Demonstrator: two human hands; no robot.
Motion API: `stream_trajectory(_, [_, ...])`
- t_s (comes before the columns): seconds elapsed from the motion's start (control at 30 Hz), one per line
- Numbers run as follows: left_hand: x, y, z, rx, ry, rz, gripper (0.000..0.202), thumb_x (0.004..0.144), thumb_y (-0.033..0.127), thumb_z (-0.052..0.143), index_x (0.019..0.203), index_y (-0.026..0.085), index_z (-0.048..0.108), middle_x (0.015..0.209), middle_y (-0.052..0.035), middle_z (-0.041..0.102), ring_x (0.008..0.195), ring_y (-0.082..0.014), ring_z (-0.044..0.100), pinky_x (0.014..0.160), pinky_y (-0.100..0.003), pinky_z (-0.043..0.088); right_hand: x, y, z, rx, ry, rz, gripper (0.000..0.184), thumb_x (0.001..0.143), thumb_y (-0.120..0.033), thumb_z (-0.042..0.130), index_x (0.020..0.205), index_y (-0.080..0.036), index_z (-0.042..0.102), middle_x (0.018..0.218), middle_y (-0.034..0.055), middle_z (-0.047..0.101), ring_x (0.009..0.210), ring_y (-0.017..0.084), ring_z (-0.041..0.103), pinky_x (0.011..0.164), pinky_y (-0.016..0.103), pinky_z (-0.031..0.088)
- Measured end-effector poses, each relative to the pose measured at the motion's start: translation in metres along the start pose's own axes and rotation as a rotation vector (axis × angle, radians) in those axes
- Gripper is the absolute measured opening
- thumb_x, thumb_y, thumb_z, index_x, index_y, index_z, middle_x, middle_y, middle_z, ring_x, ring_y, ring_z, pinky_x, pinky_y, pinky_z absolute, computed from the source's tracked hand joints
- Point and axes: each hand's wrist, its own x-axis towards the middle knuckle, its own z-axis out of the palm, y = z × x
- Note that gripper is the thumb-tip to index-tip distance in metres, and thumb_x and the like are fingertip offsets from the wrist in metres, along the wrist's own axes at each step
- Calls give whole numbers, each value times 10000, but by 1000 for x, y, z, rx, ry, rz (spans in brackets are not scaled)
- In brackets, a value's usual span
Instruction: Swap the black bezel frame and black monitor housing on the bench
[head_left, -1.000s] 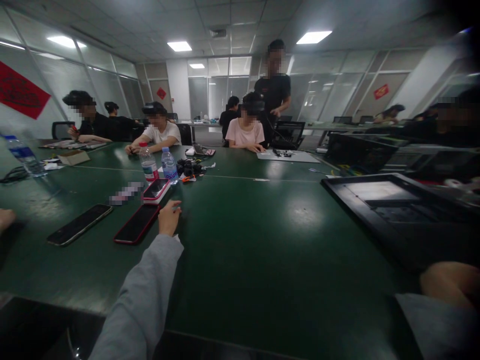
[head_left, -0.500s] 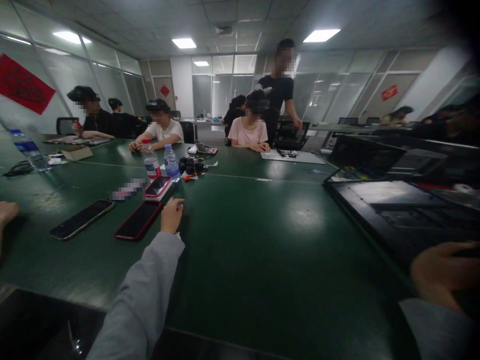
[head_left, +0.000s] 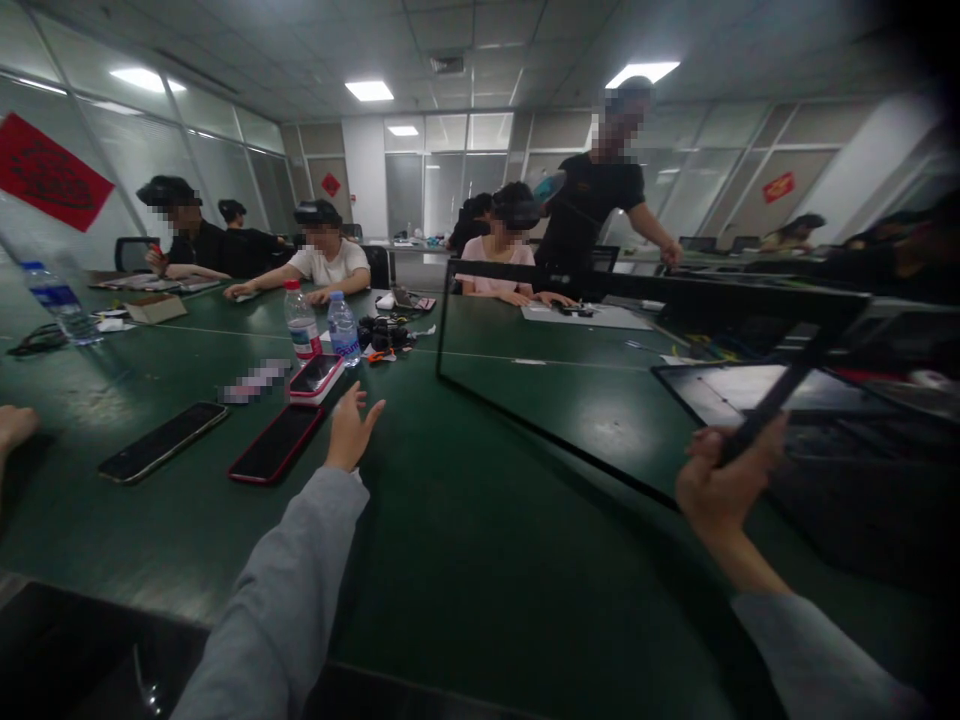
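Frame (head_left: 784, 390), thin and black, is now raised over the green table (head_left: 480, 560), tilted, one side bar gripped in the right hand (head_left: 724, 475); a second ago that hand sat low by the dark panel (head_left: 720, 390), so the frame reads as a separate piece in hand. Left hand (head_left: 351, 425) holds nothing, fingers spread wider than before, just beside the red-edged phone (head_left: 277, 445); can't tell if it touches the table. Farther out, the standing person (head_left: 592, 210) has shifted rightward.
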Motion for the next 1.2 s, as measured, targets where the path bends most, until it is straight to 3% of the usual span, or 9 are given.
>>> stream_trajectory(0.1, [-2, 4, 1, -73, 13, -7, 790, 885, 579, 604, 1503, 167, 336, 1393, -182, 561, 1112, -246, 644, 968, -420, 492, -1, -20, 17, 72, -77, 59, 703, 981, -415, 364, 1577, -95, 175, 895, 82, 598, 671, 207, 576, 745, 422, 504])
stream_trajectory(0.2, [-4, 8, 0, -118, 23, -34, 719, 903, 604, 558, 1462, 180, 402, 1287, -154, 646, 1102, -241, 660, 943, -397, 504, -1, -18, 37, 92, -150, 148, 629, 995, -418, 332, 1538, -111, 252, 860, 72, 604, 641, 200, 574, 685, 389, 497])
stream_trajectory(0.33, [-5, 13, -4, -127, -34, -74, 562, 953, 618, 434, 1291, 186, 557, 968, -80, 749, 823, -199, 720, 810, -350, 534, -8, 5, 63, 114, -338, 230, 598, 982, -463, 335, 1478, -128, 322, 891, 93, 638, 675, 227, 611, 675, 406, 517])
stream_trajectory(0.43, [-7, 16, -5, -120, -64, -93, 547, 951, 619, 431, 1272, 194, 554, 911, -48, 750, 584, -146, 666, 681, -308, 523, -14, 25, 77, 124, -480, 254, 594, 963, -461, 366, 1443, -111, 354, 942, 132, 659, 743, 254, 645, 727, 432, 533])
stream_trajectory(0.57, [-8, 19, -5, -47, -78, -96, 536, 968, 578, 417, 1330, 196, 520, 885, -38, 749, 521, -139, 629, 636, -292, 501, -18, 45, 85, 87, -581, 276, 533, 946, -437, 395, 1378, -127, 432, 962, 140, 677, 827, 270, 664, 804, 433, 521])
stream_trajectory(0.67, [-7, 19, -4, 67, -66, -84, 517, 990, 523, 396, 1378, 202, 510, 957, -61, 752, 593, -161, 659, 696, -309, 507, -19, 53, 87, 65, -602, 259, 471, 943, -423, 384, 1307, -147, 500, 961, 124, 679, 849, 252, 655, 809, 399, 509])
stream_trajectory(0.83, [-6, 10, -2, 294, -67, -54, 446, 951, 473, 480, 1252, 195, 659, 1160, -123, 701, 1011, -260, 665, 859, -348, 494, -20, 59, 88, -135, -612, 83, 328, 906, -345, 423, 1031, -147, 653, 899, 148, 654, 898, 276, 595, 840, 402, 475])
stream_trajectory(1.0, [-6, 2, -1, 443, -164, -91, 437, 932, 492, 486, 1195, 226, 711, 1086, -112, 682, 978, -260, 642, 812, -338, 489, -21, 58, 86, -262, -663, 6, 401, 929, -321, 409, 1081, -88, 697, 902, 172, 647, 906, 286, 571, 858, 410, 453])
stream_trajectory(1.2, [-6, -2, -1, 522, -248, -116, 450, 930, 519, 466, 1152, 239, 740, 1037, -118, 671, 978, -270, 638, 783, -337, 481, -22, 60, 85, -292, -674, -19, 375, 923, -305, 441, 1079, -112, 722, 890, 158, 654, 929, 289, 570, 863, 403, 445])
